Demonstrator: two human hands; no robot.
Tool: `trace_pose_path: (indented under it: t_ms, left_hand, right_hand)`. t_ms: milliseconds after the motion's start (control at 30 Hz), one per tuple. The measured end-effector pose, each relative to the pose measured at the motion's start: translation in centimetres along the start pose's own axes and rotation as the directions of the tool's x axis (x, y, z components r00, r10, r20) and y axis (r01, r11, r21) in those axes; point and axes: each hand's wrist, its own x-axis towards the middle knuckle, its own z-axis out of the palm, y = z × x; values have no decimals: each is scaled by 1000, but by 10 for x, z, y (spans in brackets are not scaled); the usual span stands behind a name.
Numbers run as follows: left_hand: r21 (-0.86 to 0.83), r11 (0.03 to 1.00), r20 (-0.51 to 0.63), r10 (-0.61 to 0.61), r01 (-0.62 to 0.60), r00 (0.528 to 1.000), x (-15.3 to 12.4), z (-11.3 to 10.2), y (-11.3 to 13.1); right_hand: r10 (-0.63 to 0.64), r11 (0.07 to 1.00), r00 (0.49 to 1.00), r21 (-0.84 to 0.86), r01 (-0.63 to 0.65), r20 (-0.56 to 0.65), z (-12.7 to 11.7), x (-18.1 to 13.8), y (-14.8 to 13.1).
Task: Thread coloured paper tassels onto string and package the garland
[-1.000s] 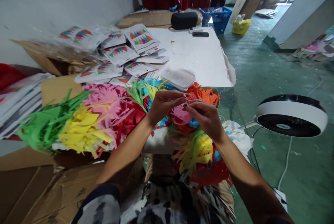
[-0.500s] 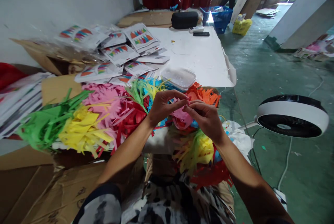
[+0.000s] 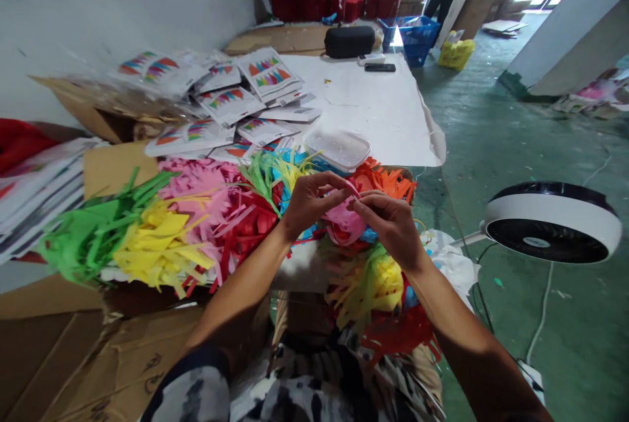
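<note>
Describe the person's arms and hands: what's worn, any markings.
Both forearms are bare, with no gloves, watch or rings visible on the left hand or right hand. The left upper arm wears a short sleeve, mottled grey, white and black.

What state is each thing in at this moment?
left hand, pinching the pink paper piece.
right hand, pinching it too.
pink paper piece, curled, held by both hands.
black case, closed.
phone, flat, screen dark.
fan, running or not, cannot tell.
</note>
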Motion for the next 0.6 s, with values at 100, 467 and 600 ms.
trace_pose_path:
  t_ms: [100, 467, 600]
  left_hand:
    - [-53, 999, -21, -15, 14, 1000, -1, 4, 0]
    - [-246, 933, 163, -226, 261, 960, 0, 11, -5]
    - [-362, 887, 170, -239, 286, 956, -4, 15, -3]
  right_hand:
    - [-5, 1000, 1000, -3, 5, 17, 2, 0, 2]
    - [60, 996, 997, 68, -63, 40, -1, -1, 1]
    - [92, 981, 996, 169, -93, 18, -1, 0, 1]
